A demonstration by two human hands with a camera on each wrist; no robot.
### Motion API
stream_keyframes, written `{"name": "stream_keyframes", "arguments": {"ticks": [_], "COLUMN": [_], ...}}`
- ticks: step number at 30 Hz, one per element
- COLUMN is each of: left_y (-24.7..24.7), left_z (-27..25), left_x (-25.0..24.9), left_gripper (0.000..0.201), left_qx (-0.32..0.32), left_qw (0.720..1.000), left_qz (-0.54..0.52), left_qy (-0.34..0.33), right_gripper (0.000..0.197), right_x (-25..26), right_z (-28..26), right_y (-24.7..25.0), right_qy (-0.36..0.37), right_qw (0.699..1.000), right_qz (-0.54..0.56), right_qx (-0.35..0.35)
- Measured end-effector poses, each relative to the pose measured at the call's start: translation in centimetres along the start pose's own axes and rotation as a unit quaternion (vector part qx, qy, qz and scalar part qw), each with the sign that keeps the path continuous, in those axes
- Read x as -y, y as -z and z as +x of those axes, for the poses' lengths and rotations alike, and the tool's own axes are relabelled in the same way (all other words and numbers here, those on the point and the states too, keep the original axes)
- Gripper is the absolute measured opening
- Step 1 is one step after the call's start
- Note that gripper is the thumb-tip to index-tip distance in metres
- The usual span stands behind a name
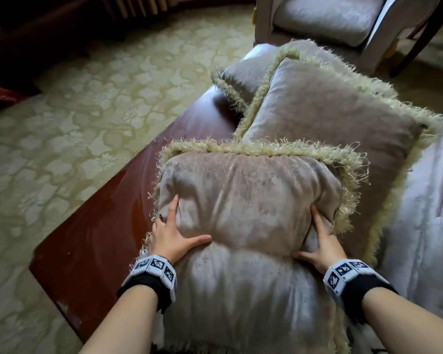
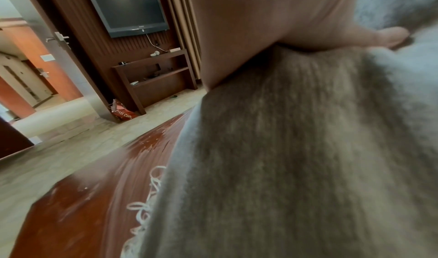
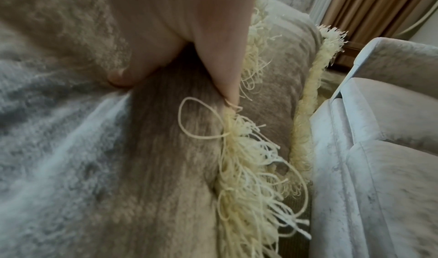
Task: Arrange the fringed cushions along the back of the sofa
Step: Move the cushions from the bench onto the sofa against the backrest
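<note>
Three grey-beige cushions with pale yellow fringe lie in a row. The nearest cushion [image 1: 248,200] overlaps the middle cushion [image 1: 325,108], and the far cushion [image 1: 243,75] peeks out behind that. My left hand [image 1: 180,229] presses the nearest cushion's left side, forefinger straight and thumb spread across the front; the left wrist view shows that thumb [image 2: 379,37] lying on the fabric [image 2: 296,159]. My right hand [image 1: 310,236] presses the right side the same way and dents it. In the right wrist view its fingers [image 3: 227,74] sink in by the fringe [image 3: 249,168].
A glossy red-brown wooden surface [image 1: 113,226] runs along the cushions' left side. Pale grey sofa upholstery [image 1: 425,226] lies on the right. A grey armchair [image 1: 325,19] stands beyond, on patterned cream carpet [image 1: 87,98]. A wall television [image 2: 128,7] and wooden console [image 2: 161,74] stand across the room.
</note>
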State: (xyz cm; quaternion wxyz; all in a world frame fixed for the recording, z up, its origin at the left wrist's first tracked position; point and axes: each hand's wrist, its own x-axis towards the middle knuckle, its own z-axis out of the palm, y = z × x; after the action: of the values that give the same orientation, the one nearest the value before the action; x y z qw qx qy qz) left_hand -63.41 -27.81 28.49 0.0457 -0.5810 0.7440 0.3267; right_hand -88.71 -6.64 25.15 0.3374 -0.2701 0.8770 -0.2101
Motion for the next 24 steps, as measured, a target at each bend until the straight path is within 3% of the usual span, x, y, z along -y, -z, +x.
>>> {"name": "stream_keyframes", "arguments": {"ticks": [7,11,18,24], "left_y": [3.2,5.0,5.5,1.9], "left_z": [-6.7,-9.2,-11.1,-13.0], "left_x": [-3.1,-7.6,-18.8,-28.4], "left_gripper": [0.135,0.136,0.13,0.122], "left_qx": [0.007,0.012,0.005,0.016], "left_qw": [1.0,0.999,0.987,0.953], "left_qz": [-0.006,-0.031,-0.043,-0.075], "left_qy": [0.008,-0.024,-0.155,-0.292], "right_gripper": [0.129,0.13,0.122,0.122], "right_x": [1.1,0.6,-2.2,-8.4], "right_z": [-4.6,-7.0,-10.7,-16.0], "right_y": [6.4,10.9,20.8,27.4], "right_qy": [0.016,0.022,-0.008,-0.04], "right_qw": [0.999,0.999,0.994,0.973], "right_qz": [-0.021,-0.026,0.024,0.088], "right_qx": [0.042,0.005,-0.105,-0.209]}}
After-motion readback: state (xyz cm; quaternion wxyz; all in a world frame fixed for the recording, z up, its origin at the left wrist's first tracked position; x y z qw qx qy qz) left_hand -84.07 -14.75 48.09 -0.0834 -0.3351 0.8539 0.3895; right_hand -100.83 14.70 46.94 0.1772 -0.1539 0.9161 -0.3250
